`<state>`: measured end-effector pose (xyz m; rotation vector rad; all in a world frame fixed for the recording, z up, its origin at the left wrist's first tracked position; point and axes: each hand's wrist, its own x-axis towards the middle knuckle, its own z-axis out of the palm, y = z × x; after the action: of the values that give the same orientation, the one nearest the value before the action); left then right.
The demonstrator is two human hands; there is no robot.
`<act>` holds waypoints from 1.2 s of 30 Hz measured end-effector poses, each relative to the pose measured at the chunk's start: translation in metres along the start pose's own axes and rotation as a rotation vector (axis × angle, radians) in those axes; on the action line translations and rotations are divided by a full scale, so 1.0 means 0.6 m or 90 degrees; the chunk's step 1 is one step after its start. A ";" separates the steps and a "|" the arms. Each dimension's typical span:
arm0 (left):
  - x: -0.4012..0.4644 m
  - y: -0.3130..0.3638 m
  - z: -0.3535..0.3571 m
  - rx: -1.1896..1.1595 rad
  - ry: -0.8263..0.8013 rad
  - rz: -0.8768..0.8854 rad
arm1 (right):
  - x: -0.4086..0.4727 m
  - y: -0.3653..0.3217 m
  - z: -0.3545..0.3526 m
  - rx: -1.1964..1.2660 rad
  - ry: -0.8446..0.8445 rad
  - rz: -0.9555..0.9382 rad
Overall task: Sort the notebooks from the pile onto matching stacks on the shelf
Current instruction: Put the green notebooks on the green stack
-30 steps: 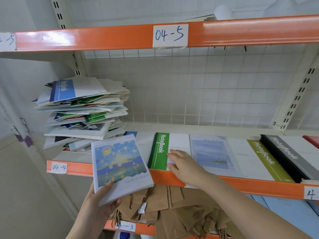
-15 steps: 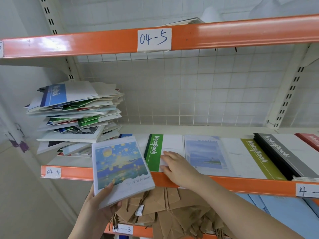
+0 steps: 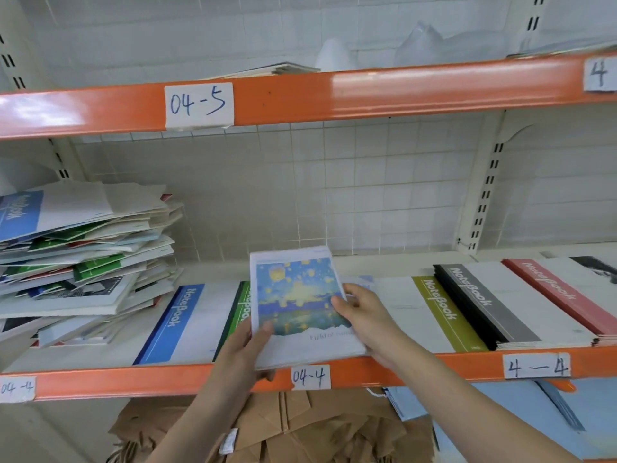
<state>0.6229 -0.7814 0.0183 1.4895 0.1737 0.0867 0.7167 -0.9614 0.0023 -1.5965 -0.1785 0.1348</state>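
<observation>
Two hands, left [image 3: 245, 342] and right [image 3: 362, 314], are sharing one lantern notebook [image 3: 302, 304]. Left of the fingers are sitting one pile [image 3: 83, 259] and two stacks, blue [image 3: 180, 324] and green [image 3: 242, 309]; right of them, three: olive [image 3: 437, 309], black [image 3: 480, 300], red [image 3: 551, 290].

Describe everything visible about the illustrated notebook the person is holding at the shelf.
The illustrated notebook is a thin, white-bordered paper book. Its cover shows a blue and yellow scene of glowing lanterns over water, with blurred script beneath. It lies cover up, nearly flat, over the front edge of the shelf marked 04-4, partly covering the green notebook. The left hand grips its lower left corner, thumb on the cover. The right hand holds its right edge.
</observation>
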 end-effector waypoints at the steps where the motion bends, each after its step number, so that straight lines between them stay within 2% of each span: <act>1: 0.015 -0.004 0.004 0.071 -0.008 0.025 | 0.003 -0.001 -0.017 0.006 0.039 -0.010; 3: 0.052 -0.020 -0.002 0.236 0.002 0.098 | 0.014 0.005 -0.050 -0.003 0.109 -0.013; 6: 0.098 -0.043 -0.031 0.496 0.131 0.202 | 0.029 0.022 -0.082 -0.063 0.151 0.008; 9: 0.128 -0.059 -0.066 0.632 0.244 0.154 | 0.037 0.038 -0.087 -0.187 0.130 0.025; 13: 0.136 -0.075 -0.084 0.616 0.216 0.057 | 0.040 0.064 -0.076 -0.437 0.174 0.015; 16: 0.132 -0.082 -0.089 0.615 0.195 0.065 | 0.041 0.065 -0.074 -0.586 0.183 -0.022; 19: 0.130 -0.082 -0.093 0.631 0.187 0.075 | 0.044 0.059 -0.076 -0.732 0.175 0.012; 23: 0.126 -0.083 -0.093 0.664 0.183 0.088 | 0.050 0.053 -0.080 -0.756 0.162 0.049; 26: 0.124 -0.083 -0.091 0.680 0.182 0.097 | 0.053 0.044 -0.091 -0.719 0.151 0.081; 36: 0.119 -0.083 -0.088 0.686 0.176 0.117 | 0.045 0.050 -0.084 -0.671 0.154 0.060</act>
<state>0.6816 -0.7218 -0.0395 2.5665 0.3342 0.3945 0.7541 -1.0065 -0.0253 -2.6522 0.0369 -0.1083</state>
